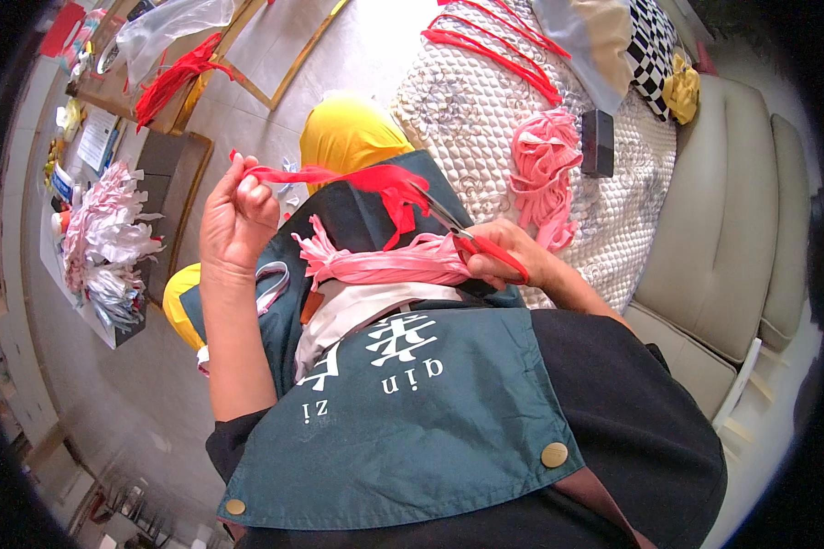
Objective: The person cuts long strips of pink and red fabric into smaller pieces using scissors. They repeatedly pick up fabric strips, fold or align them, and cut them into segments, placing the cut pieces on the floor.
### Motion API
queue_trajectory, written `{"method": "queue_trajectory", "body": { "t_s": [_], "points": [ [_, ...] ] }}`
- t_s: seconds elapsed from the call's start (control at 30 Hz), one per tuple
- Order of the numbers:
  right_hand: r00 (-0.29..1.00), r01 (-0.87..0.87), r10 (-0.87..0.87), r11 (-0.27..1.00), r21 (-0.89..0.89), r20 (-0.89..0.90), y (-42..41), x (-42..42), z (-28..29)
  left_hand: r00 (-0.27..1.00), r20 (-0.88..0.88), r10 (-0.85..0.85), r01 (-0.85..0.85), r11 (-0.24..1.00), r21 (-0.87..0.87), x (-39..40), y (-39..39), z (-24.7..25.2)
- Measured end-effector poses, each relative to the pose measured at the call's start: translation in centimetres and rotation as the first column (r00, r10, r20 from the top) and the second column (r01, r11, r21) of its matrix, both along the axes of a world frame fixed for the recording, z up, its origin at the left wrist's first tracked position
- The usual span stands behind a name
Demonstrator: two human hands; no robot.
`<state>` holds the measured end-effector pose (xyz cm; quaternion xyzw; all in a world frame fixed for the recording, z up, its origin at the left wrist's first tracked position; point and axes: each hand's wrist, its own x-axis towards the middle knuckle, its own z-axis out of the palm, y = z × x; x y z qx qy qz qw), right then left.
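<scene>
Pinched in the fingers of my left hand [244, 206] is one end of a red fabric strip [378, 180]. The strip stretches to the right across my lap, and its far part hangs down in loose folds. My right hand [505, 254] grips red-handled scissors [491, 254], whose metal blades reach the strip's bunched right part. Whether the blades are parted is hard to tell. Beneath them, a bundle of pink fabric strips [391, 263] lies across my lap on the dark green apron [412, 425], its right end partly hidden by my right hand.
On the quilted sofa cover [446, 103] to the right lie red strips [494, 55], a heap of pink strips [546, 175] and a black box [597, 144]. Pale strips [110, 240] are piled on a low table at left. Red strips [178, 79] drape over a wooden-edged table.
</scene>
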<state>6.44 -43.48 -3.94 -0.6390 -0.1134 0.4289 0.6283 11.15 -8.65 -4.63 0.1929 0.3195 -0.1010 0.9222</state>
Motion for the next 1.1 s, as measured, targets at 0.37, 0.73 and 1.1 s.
{"method": "queue_trajectory", "body": {
  "t_s": [0.37, 0.73, 1.1],
  "points": [
    [0.989, 0.041, -0.045, 0.999, -0.032, -0.143, -0.8, -0.1, -2.1, 0.935, 0.100, -0.340, 0.156, 0.648, 0.746, 3.4, -2.1, 0.6],
    [0.980, 0.047, -0.044, 0.999, 0.011, -0.195, -1.1, 0.7, -2.1, 0.931, -0.171, -0.323, 0.337, 0.575, 0.746, 9.4, -4.0, -2.7],
    [0.977, 0.033, -0.034, 0.999, -0.004, -0.211, -0.7, 0.9, -2.1, 0.866, 0.179, -0.467, 0.142, 0.573, 0.807, 8.5, -5.7, -3.0]
  ]
}}
